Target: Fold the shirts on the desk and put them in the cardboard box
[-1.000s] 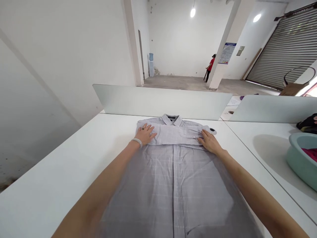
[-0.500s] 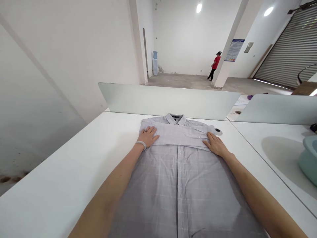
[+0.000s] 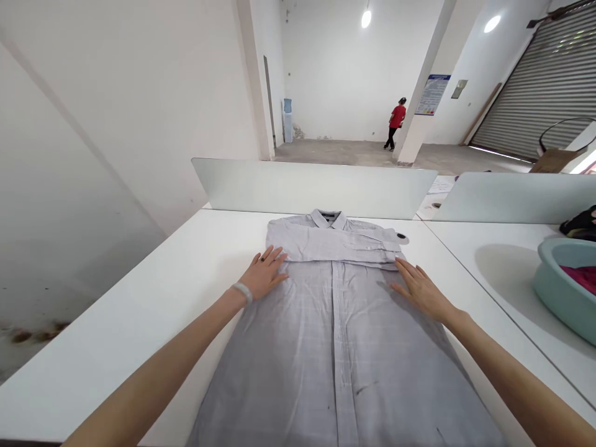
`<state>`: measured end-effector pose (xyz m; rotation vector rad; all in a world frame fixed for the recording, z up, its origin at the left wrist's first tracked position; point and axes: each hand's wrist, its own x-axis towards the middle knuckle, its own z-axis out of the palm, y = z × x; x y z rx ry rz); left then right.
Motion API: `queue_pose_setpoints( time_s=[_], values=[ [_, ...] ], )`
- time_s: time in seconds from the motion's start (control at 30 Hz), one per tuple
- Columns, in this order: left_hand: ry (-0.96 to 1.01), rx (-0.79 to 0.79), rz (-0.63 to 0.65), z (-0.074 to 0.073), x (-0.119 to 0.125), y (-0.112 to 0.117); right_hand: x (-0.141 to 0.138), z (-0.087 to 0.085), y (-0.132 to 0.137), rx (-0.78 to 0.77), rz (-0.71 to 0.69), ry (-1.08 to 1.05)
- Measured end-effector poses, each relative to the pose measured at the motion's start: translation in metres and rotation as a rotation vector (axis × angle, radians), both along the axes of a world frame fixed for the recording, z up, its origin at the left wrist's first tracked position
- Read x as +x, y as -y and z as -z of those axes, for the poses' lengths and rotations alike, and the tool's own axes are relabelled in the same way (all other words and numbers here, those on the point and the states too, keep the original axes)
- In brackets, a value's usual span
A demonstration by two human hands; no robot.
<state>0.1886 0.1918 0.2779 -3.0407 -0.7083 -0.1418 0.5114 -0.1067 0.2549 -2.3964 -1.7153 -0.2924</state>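
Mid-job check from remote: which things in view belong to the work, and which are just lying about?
In the work: left hand and right hand, both flat on the shirt; its sleeve, folded across the chest.

Lying about: teal basin holding red cloth; dark bundle; papers.

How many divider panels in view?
2. One panel stands just behind the collar of the grey checked shirt; the other panel stands further right, behind the teal basin. More may be out of frame.
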Motion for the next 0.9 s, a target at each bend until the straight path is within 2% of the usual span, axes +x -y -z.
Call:
queue_pose_setpoints(
  time_s=[0.1,0.2,0.3,0.4,0.5,0.63,0.73,0.8,0.9],
  values=[
    [-0.009,0.002,0.079,0.003,-0.06,0.042,-0.041,0.003,0.064,0.001,-0.08,0.013],
    [-0.02,-0.019,0.107,0.015,-0.119,0.083,-0.077,0.016,0.123,0.012,-0.094,-0.05],
    [-0.03,-0.054,0.06,0.028,-0.158,0.113,-0.102,0.033,0.159,0.025,-0.03,-0.132],
    [0.006,-0.053,0.017,0.035,-0.171,0.129,-0.115,0.041,0.168,0.029,0.031,-0.158],
    [0.033,-0.068,0.004,0.033,-0.174,0.136,-0.119,0.039,0.169,0.061,0.035,-0.176],
    [0.109,-0.152,-0.013,0.027,-0.189,0.154,-0.126,0.038,0.186,0.193,0.036,-0.229],
    [0.257,-0.313,-0.111,0.025,-0.208,0.176,-0.143,0.041,0.21,0.353,0.092,-0.266],
    [0.368,-0.421,-0.226,0.024,-0.219,0.192,-0.158,0.043,0.224,0.475,0.217,-0.285],
    [0.524,-0.508,-0.401,0.023,-0.23,0.208,-0.183,0.048,0.236,0.613,0.543,-0.373]
  ],
)
